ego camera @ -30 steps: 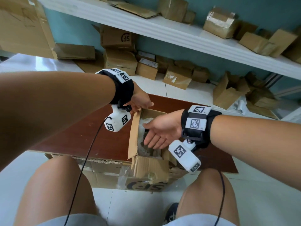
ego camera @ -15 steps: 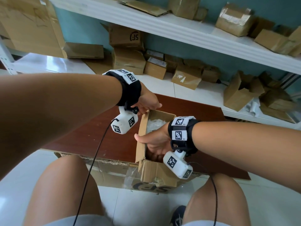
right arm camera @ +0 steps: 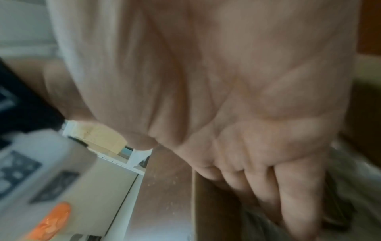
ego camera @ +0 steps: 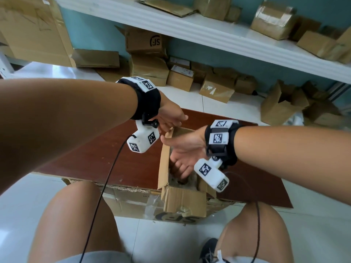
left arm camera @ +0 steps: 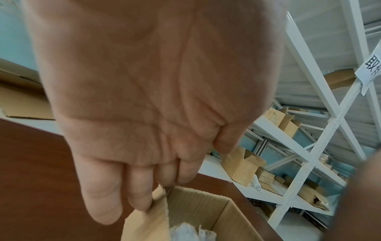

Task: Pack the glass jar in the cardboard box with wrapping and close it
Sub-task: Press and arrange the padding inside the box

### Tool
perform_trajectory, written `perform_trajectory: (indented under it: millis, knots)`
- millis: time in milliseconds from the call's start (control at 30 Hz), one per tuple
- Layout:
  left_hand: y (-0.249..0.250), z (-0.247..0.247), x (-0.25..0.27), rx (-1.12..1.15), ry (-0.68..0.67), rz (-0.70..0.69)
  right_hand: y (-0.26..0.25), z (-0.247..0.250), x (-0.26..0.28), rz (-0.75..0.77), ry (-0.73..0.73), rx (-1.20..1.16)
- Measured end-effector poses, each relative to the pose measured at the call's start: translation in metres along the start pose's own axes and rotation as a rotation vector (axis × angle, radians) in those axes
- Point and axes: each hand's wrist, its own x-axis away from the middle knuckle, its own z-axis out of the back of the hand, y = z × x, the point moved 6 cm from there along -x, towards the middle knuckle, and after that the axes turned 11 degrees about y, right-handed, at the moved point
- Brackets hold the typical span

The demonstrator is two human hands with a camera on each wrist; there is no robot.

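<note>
A small open cardboard box (ego camera: 182,198) stands on a brown board, its flaps up. My left hand (ego camera: 168,128) is at its far left corner, and in the left wrist view its straight fingers (left arm camera: 142,192) rest against the top of the left flap (left arm camera: 144,225). My right hand (ego camera: 180,168) reaches down into the box, palm turned left. Its straight fingers (right arm camera: 288,195) lie on the crumpled white wrapping (ego camera: 190,182), which also shows in the left wrist view (left arm camera: 185,231). The glass jar is hidden under the wrapping and my hand.
The brown board (ego camera: 114,158) lies on a large printed carton (ego camera: 142,204) between my knees. White shelves behind hold several cardboard boxes (ego camera: 218,88). A black cable (ego camera: 106,186) hangs from my left wrist over the board.
My right hand went deeper into the box and turned its palm to the left. The left hand stayed at the far left corner of the box.
</note>
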Motion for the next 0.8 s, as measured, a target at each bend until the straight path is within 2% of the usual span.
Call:
perform_trajectory:
  millis: [133,433,633,800]
  knots:
    - [-0.003,0.0,-0.002,0.027,-0.01,0.018,0.004,-0.006,-0.019,-0.017,-0.078,-0.1]
    - [-0.001,-0.002,-0.01,0.074,-0.009,0.037,-0.003,-0.004,-0.014,0.036,0.032,-0.336]
    - [0.002,0.005,-0.018,0.073,0.074,0.044,-0.015,0.0,-0.026,0.034,0.154,-0.27]
    - [0.001,0.006,-0.02,0.055,0.088,0.047,-0.019,0.004,-0.04,0.033,0.133,-0.235]
